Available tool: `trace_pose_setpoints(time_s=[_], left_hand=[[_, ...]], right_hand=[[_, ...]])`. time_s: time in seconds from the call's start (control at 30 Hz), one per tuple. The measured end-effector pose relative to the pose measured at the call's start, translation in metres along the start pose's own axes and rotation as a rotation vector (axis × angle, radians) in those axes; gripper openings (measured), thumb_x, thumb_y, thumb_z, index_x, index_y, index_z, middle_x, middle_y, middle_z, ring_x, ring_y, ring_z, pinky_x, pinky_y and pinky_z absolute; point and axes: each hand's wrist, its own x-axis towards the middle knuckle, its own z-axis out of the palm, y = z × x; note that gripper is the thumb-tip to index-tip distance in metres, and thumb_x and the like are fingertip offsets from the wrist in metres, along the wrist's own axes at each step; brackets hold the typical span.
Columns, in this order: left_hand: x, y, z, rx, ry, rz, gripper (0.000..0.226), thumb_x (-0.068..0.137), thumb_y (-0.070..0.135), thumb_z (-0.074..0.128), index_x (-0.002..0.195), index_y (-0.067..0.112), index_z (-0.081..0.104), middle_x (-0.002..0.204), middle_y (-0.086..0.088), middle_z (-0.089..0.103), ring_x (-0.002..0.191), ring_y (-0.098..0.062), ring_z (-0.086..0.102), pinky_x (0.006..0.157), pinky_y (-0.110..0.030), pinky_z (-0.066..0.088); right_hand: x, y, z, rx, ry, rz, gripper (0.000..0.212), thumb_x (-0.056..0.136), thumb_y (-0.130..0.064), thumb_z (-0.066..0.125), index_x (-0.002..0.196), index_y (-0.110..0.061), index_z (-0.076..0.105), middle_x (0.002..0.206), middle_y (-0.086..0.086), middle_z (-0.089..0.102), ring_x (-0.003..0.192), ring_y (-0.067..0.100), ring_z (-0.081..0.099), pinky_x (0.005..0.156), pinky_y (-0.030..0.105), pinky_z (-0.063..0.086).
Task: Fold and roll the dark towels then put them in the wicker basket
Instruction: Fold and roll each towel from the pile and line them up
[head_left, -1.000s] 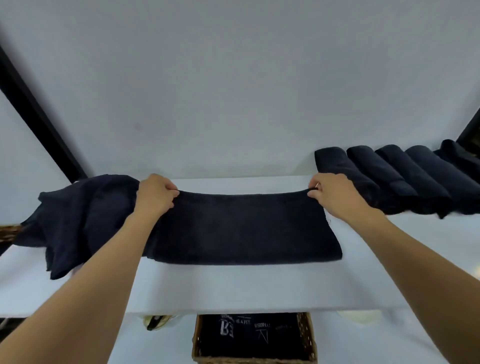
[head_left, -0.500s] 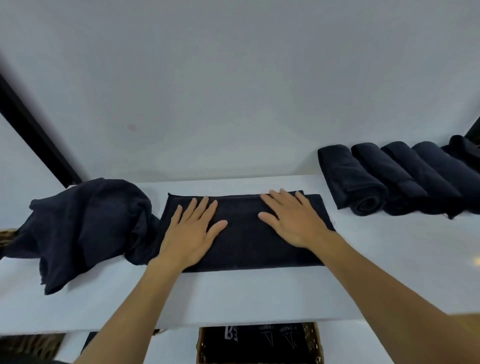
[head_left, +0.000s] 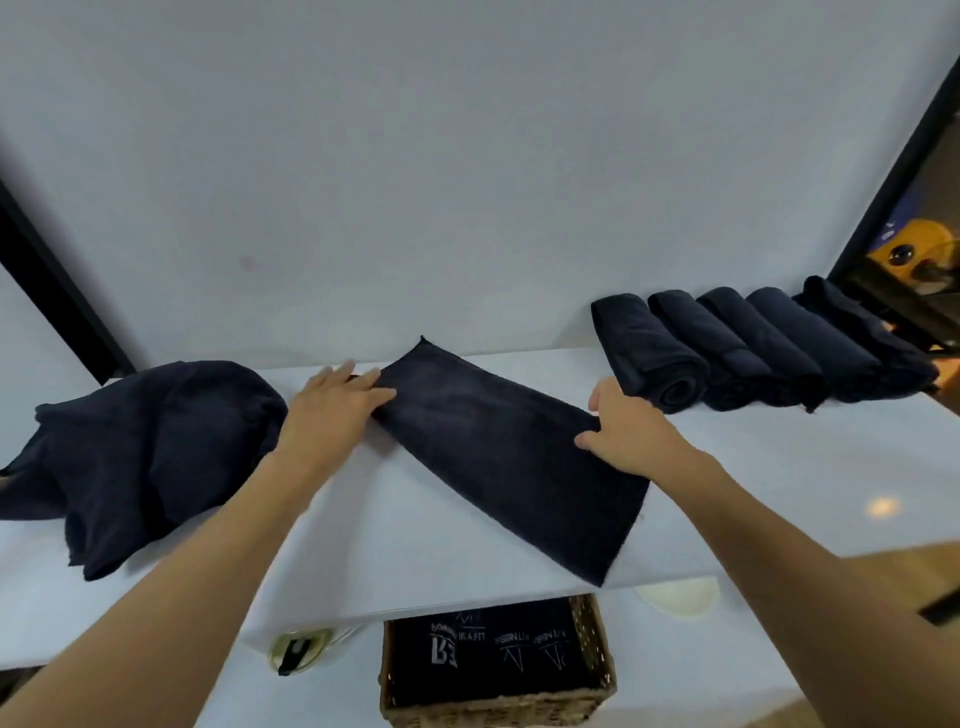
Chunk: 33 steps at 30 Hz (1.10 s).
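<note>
Over on the left the heap of unfolded dark towels (head_left: 150, 452) sits slumped on the white table (head_left: 405, 566), no different from a moment ago, so there's plenty left to fold

The left hand (head_left: 332, 410) has slid off the middle of the cloth and out to its far left end. The fingers are straight and spread, lying on that corner, not gripping anything

The folded towel (head_left: 509, 457) is what's really changed. Half a second back it lay square to the table edge with both palms flat on it. Now it's been swung onto a diagonal, one narrow end up by the wall and the other down near the front edge. To me that looks like the smoothing's over and it's being lined up so a short end faces the person, ready for rolling

Straight below, under the table's front edge, the wicker basket (head_left: 498, 714) waits with dark printed cloth already in it

The right hand (head_left: 628, 431) has shifted to the towel's right long edge, thumb on the cloth. The fingers are bent over that edge, but I can't tell from here whether they've pinched it or are only pressing

Further right, the rolled towels (head_left: 753, 353) lie side by side against the wall, none in the basket yet, so this one is probably headed for that row first
</note>
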Motion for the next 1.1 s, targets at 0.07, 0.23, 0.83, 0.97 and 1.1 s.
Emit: trace_pose_setpoints(time_s=[0.07,0.23,0.83,0.97,1.1], left_hand=[[0.015,0.009,-0.002,0.051,-0.084,-0.130,0.065,0.092,-0.007,0.039,0.148,0.026,0.036,0.157,-0.004,0.029,0.144,-0.032,0.023,0.117,-0.042,0.020],[-0.033,0.074,-0.003,-0.440,0.077,0.203,0.035,0.096,0.024,0.048,0.127,0.017,0.063,0.131,-0.006,0.059,0.125,-0.028,0.047,0.108,-0.037,0.036],[-0.143,0.126,-0.019,-0.480,0.179,0.341,0.026,0.079,0.009,0.075,0.103,0.014,0.069,0.103,0.001,0.060,0.091,-0.016,0.058,0.069,-0.032,0.055],[-0.133,0.113,-0.032,-0.672,0.080,0.212,0.020,0.091,0.007,0.061,0.106,0.017,0.068,0.100,0.005,0.061,0.091,-0.011,0.054,0.083,-0.016,0.040],[-0.122,0.097,-0.045,-0.858,0.018,0.062,0.012,0.090,0.015,0.066,0.101,0.018,0.070,0.095,0.004,0.068,0.085,-0.008,0.060,0.076,-0.008,0.041]], right_hand=[[-0.021,0.000,0.003,0.105,-0.114,0.087,0.049,0.088,-0.029,0.066,0.125,-0.013,0.038,0.108,0.007,0.055,0.095,0.025,0.056,0.084,0.038,0.050],[-0.056,-0.005,0.007,0.345,-0.272,0.142,0.079,0.088,-0.026,0.070,0.150,-0.017,0.023,0.138,0.009,0.049,0.110,0.026,0.055,0.091,0.039,0.049],[-0.150,0.000,0.056,-0.204,0.080,-0.507,0.074,0.072,-0.077,0.050,0.131,-0.032,0.051,0.137,-0.006,0.047,0.123,0.014,0.047,0.107,0.042,0.032],[-0.142,0.003,0.063,-0.335,0.340,-0.494,0.038,0.077,-0.021,0.072,0.112,-0.024,0.059,0.117,-0.003,0.053,0.104,0.020,0.055,0.093,0.038,0.037],[-0.133,0.011,0.033,0.069,0.227,-0.447,0.028,0.091,-0.013,0.060,0.116,-0.026,0.062,0.106,-0.010,0.064,0.093,0.009,0.056,0.087,0.026,0.040]])
